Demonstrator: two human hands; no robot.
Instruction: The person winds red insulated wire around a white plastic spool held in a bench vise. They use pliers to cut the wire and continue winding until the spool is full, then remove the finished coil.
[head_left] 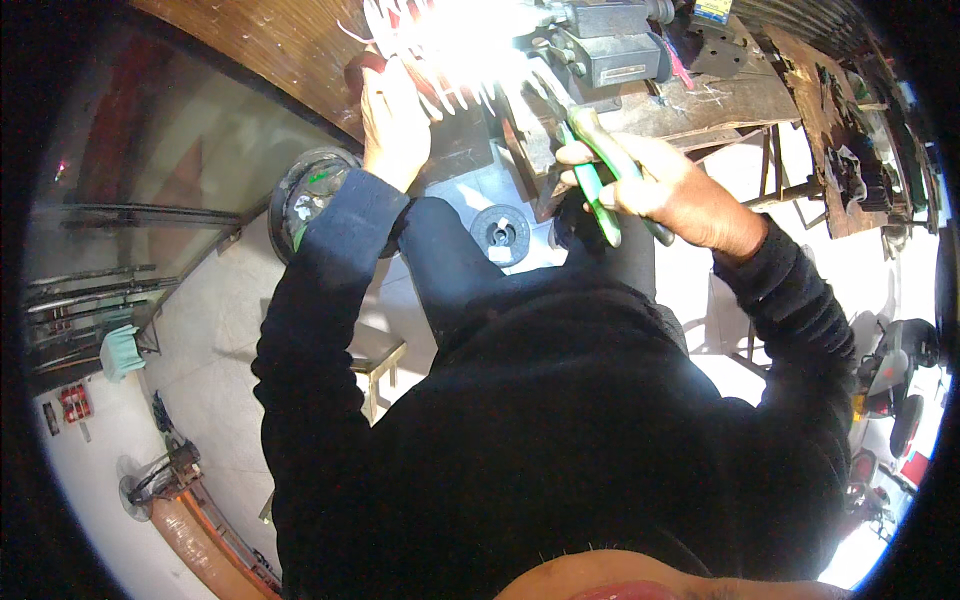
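Note:
My right hand [655, 185] grips a pair of pliers with green handles [597, 175], whose jaws point up toward a glare-washed spot on the wooden workbench [740, 95]. My left hand [393, 120] rests on the bench edge, holding down a white comb-like part [400, 35] that is mostly lost in the bright light. What the plier jaws touch is hidden by the glare. Both forearms are in dark sleeves.
A grey metal machine block [610, 45] sits on the bench behind the pliers. Dark scrap pieces [850, 170] lie along the bench to the right. Below are a round container [305, 195], a black disc [500, 235], a metal stool [375, 360] and a parked scooter [895, 375].

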